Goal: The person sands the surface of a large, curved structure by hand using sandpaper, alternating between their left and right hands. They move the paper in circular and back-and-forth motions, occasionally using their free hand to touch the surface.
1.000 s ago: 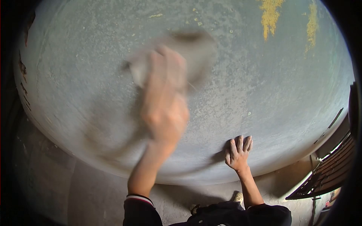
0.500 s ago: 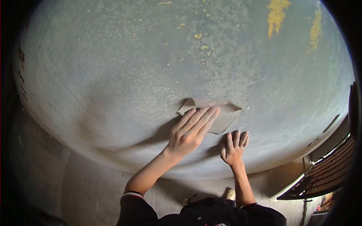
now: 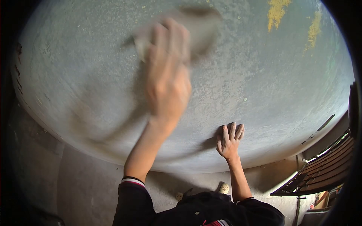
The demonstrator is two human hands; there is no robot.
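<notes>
While the person's left hand (image 3: 167, 81) presses a tan, roughly rectangular sheet of abrasive paper (image 3: 196, 24) flat against a large, curved grey-green metal surface (image 3: 271, 86), the hand and sheet appear blurred. The fingers (image 3: 169, 35) lie extended and close together over the lower part of the sheet, pinning it to the metal rather than curling around it; the sheet's upper edge projects beyond the fingertips near the top of the view. The left forearm runs down from the hand to a dark sleeve with a red-and-white cuff (image 3: 132, 182).

The right hand (image 3: 227, 141) rests palm-down, empty, on the lower part of the same curved surface, its fingers straight and slightly spread, well apart from the sheet and to the lower right of the left hand. Its forearm descends to a second dark sleeve (image 3: 260, 211).

Two patches of yellow flaking paint (image 3: 277, 11) mark the surface at upper right, and small pale flecks are scattered across it. Below the curved edge lies a bare concrete floor (image 3: 94, 188). A dark slatted metal grille (image 3: 324, 173) stands at the lower right, beside the surface's edge. The toe of a pale shoe (image 3: 224, 187) shows on the floor between the two sleeves.
</notes>
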